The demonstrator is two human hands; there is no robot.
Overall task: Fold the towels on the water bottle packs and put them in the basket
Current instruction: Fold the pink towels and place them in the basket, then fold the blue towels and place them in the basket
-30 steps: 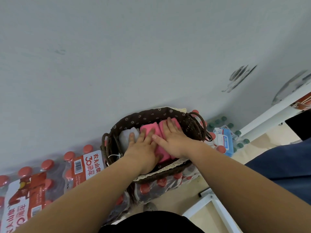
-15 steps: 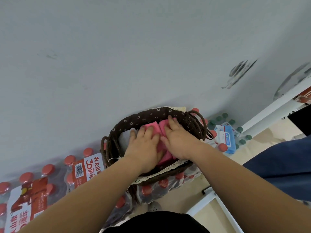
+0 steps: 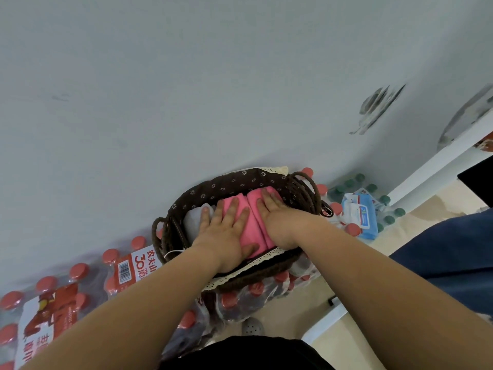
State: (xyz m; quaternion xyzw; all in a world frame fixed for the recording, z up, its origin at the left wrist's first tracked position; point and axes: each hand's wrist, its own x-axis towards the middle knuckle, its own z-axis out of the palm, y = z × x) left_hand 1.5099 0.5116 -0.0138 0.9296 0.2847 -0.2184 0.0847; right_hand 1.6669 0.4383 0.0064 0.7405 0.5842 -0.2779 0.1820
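Head view: the folded pink towel [image 3: 254, 228] is seen lying inside the basket [image 3: 226, 183], with a white towel [image 3: 192, 219] beside it at the basket's left end. It is pressed down by both hands, laid flat with fingers straight: the left hand [image 3: 224, 232] on its left half, the right hand [image 3: 280, 218] on its right. The basket is set on the bottle packs [image 3: 45, 311], against the wall. A wipes pack [image 3: 358, 212] lies beyond the basket's right end.

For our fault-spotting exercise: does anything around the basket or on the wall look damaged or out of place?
Yes: a scuffed, peeling-looking patch marks the wall at upper right. In the basket, the pink towel lies neatly folded under the flat left hand and right hand; nothing there looks askew.
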